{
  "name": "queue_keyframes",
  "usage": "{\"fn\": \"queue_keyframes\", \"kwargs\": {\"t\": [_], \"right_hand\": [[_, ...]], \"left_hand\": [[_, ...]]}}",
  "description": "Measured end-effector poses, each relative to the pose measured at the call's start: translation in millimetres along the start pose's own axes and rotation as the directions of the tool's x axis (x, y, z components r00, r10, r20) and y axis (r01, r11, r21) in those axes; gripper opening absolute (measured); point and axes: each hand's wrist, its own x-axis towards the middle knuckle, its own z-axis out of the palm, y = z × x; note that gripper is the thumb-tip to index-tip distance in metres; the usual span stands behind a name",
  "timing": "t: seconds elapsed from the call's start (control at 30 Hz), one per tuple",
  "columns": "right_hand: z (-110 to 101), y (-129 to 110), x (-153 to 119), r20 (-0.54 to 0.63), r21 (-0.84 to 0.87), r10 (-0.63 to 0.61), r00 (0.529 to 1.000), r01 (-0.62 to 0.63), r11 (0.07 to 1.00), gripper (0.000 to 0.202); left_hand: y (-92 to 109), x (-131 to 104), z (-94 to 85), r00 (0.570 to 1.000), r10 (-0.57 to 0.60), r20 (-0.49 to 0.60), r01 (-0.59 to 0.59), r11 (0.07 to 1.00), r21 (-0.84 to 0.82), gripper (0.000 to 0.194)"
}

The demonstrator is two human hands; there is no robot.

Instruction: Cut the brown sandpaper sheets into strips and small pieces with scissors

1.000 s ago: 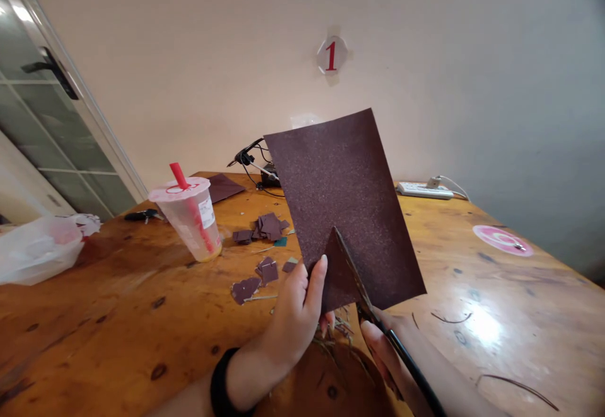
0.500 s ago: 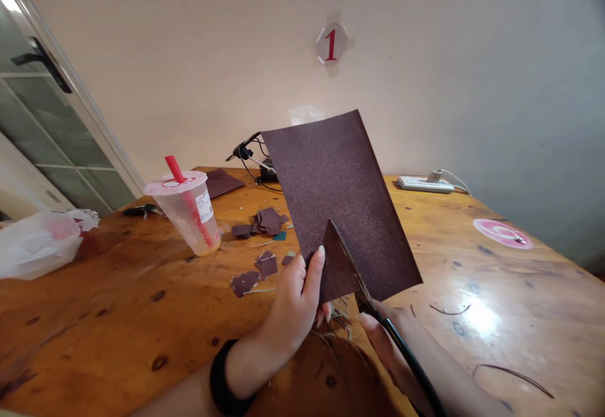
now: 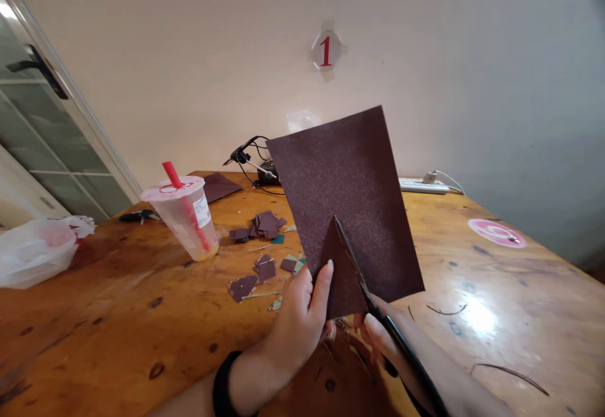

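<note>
A dark brown, speckled sheet of sandpaper [image 3: 350, 171] is held up tilted over the table. My left hand [image 3: 302, 303] pinches its lower left edge, thumb on the near face and fingers behind. My right hand [image 3: 382, 335] grips a pair of black-handled scissors [image 3: 366, 291] at the sheet's bottom edge. One blade lies across the near face, its tip around the sheet's middle; the other blade is hidden. A dark cut line runs along that blade. The right fingers are partly covered by the handles.
Brown scraps [image 3: 267, 225] lie left of the sheet, near a plastic cup [image 3: 184, 215] with a red straw. Behind are another brown sheet [image 3: 220, 187], a soldering iron on a stand [image 3: 243, 154] and a power strip [image 3: 423, 185]. A plastic bag [image 3: 38, 250] sits far left.
The sheet has turned slightly, its top edge shifting right, and both hands sit a little lower in view. The scissors remain at the cut. The camera view has shifted slightly.
</note>
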Motion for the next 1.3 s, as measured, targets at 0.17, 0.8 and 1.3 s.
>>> {"fn": "queue_keyframes", "kwargs": {"t": [0.17, 0.8, 1.3], "right_hand": [[1, 7, 4, -0.021, -0.075, -0.029, 0.999, 0.027, 0.997, 0.040], [8, 12, 4, -0.093, -0.194, -0.046, 0.995, 0.027, 0.981, 0.040], [1, -1, 6, -0.065, -0.157, 0.035, 0.997, -0.045, 0.987, 0.047]], "left_hand": [[-2, -5, 0.5, 0.998, 0.056, -0.041, -0.053, 0.997, 0.064, 0.046], [-1, -2, 6.0, 0.993, -0.113, 0.044, 0.115, 0.992, -0.048, 0.058], [1, 1, 8.7, 0.984, -0.167, 0.068, 0.175, 0.973, -0.149, 0.057]]}}
